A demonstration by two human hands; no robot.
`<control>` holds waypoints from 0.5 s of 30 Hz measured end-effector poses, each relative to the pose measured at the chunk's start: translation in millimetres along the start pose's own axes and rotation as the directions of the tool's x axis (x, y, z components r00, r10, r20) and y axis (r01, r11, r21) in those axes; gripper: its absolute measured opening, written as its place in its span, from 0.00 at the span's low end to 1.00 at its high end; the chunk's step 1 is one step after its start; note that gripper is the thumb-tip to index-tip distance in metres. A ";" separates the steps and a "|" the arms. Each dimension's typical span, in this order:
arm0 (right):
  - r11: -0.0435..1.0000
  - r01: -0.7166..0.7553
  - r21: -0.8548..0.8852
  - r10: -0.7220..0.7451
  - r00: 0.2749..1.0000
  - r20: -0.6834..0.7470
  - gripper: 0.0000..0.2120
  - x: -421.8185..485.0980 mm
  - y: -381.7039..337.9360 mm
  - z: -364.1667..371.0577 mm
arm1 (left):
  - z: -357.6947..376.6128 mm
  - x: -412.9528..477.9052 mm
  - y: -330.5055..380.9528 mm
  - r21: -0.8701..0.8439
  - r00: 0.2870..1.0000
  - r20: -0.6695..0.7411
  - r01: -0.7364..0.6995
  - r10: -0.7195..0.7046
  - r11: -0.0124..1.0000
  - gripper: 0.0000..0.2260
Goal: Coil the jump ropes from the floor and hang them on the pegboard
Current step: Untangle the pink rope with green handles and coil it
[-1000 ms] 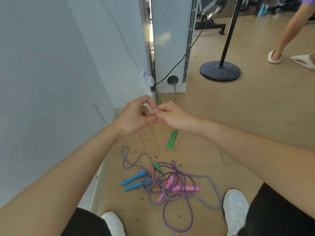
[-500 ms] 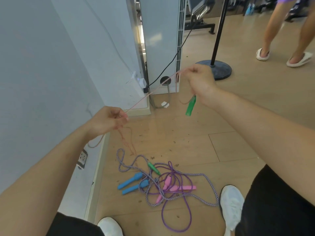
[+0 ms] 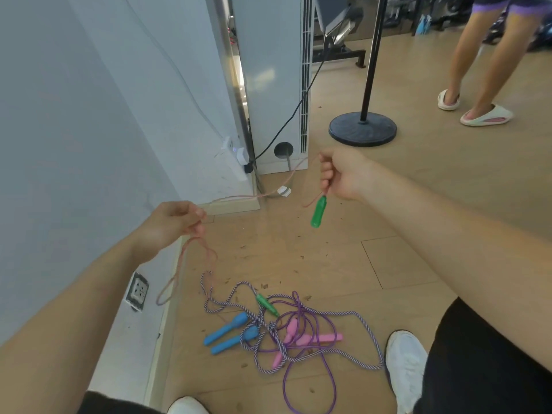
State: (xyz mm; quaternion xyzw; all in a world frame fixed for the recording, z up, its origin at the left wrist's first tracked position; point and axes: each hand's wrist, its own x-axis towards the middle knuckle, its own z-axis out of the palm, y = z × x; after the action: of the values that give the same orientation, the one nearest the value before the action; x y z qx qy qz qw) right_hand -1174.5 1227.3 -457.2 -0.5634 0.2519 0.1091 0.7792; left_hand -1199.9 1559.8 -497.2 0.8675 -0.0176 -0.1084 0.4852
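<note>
The right hand (image 3: 343, 174) is clenched on the thin pink jump rope (image 3: 239, 198), with its green handle (image 3: 318, 215) dangling just below. The left hand (image 3: 170, 225) apparently pinches the rope, which is stretched between them. Being light and limp, the rope is best gathered in loops near the handle.

A pale grey wall (image 3: 74, 115) fills the left side, with a socket (image 3: 137, 291) low down above a skirting board (image 3: 161, 339). A light wood floor (image 3: 418, 204), strewn with small dark bits (image 3: 301, 257), spreads to the right. A tall white unit (image 3: 268, 70) stands against the wall, with vent slats (image 3: 304, 85) along its edge and a round hole (image 3: 283, 149) near its foot. A black cable (image 3: 286, 127) runs down to a plug (image 3: 240, 155) on the wall. Right of the unit stands a black pole (image 3: 372, 55) on a round base (image 3: 362, 129). Further right are a person's bare legs (image 3: 478, 55) in pale slippers (image 3: 486, 115). A bench (image 3: 337, 25) stands behind.
</note>
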 end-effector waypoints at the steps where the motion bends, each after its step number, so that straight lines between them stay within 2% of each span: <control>1: 1.000 -0.018 -0.021 0.019 0.998 0.060 0.15 -3.1 1.5 1.8 | 1.7 1.2 3.6 -0.060 1.000 -0.025 -0.001 0.000 0.998 0.09; 4: 0.999 -0.016 -0.040 0.024 0.981 0.191 0.15 -7.6 7.3 9.1 | 10.9 2.3 13.8 -0.084 0.999 -0.036 -0.009 0.006 0.996 0.09; 7: 0.992 0.079 -0.100 -0.052 0.967 0.249 0.11 -13.6 13.1 17.5 | 20.3 3.5 15.7 0.113 0.999 0.015 -0.047 0.045 0.992 0.10; 9: 0.963 0.199 -0.183 -0.140 0.946 0.292 0.08 -20.0 17.0 21.3 | 26.8 1.3 19.8 0.238 0.994 0.086 -0.085 0.067 0.967 0.10; 11: 0.920 0.296 -0.258 -0.194 0.914 0.357 0.07 -27.2 22.9 24.7 | 36.0 -4.1 27.8 0.276 0.975 0.196 -0.160 0.107 0.948 0.11; 15: 0.875 0.348 -0.337 -0.147 0.854 0.499 0.09 -39.1 40.6 34.2 | 51.1 -17.6 47.0 0.229 0.905 0.390 -0.276 0.172 0.933 0.13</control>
State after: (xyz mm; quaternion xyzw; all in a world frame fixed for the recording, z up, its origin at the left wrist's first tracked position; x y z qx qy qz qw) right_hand -1216.9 1277.5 -462.4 -0.7020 -0.0448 0.1862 0.6859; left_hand -1224.1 1494.6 -480.3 0.8840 -0.2225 -0.2064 0.3555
